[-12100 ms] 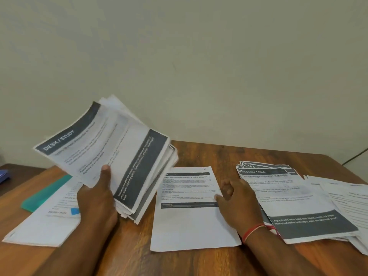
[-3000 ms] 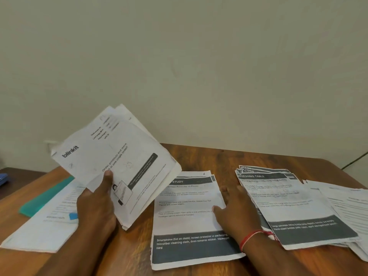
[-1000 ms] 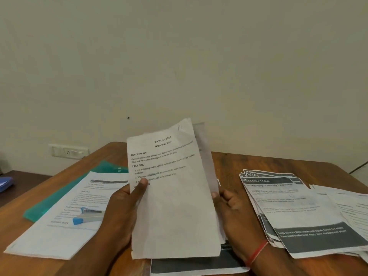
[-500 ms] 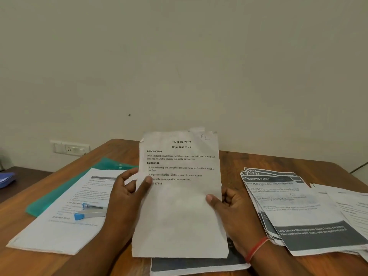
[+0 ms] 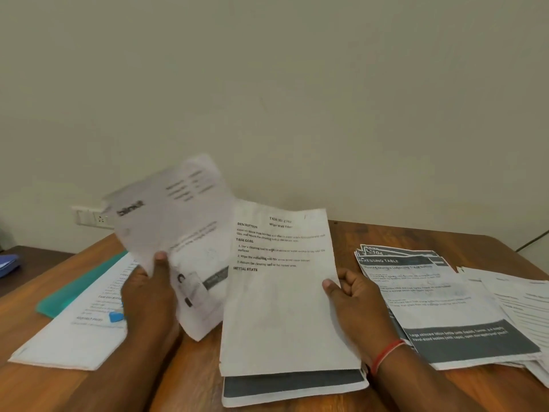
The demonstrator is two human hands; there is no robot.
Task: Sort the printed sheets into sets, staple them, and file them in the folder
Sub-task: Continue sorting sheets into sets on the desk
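Sorting looks to be the step in hand: the left hand point(image 5: 148, 289) grips a tilted blinkit sheet point(image 5: 175, 221), thumb on its face, and the right hand point(image 5: 358, 304) pinches the right edge of the Wipe Wall Tiles sheet point(image 5: 282, 292), which is raised over the middle pile point(image 5: 292, 383), a pile showing a dark band at its near edge. To do this well, I judge each heading should be read before a sheet goes down, since the tiles page is plain text and does not look like the banded page under it; it likely belongs with plain white sheets, either the far-right pile point(image 5: 524, 307) or the left pile point(image 5: 71, 340). It should be laid square on its set so the corners line up for stapling, and let down flat rather than dropped, as thin paper may slide off. The Dressing Table pile point(image 5: 445, 307) lies fanned between the middle and far-right piles on the table point(image 5: 386, 233). The blue stapler point(image 5: 116, 316) rests on the left pile, half hidden behind the left hand. The only container is the green folder point(image 5: 74, 292), lying partly under the left pile; whether it is open cannot be told, and no sheets are seen filed in it
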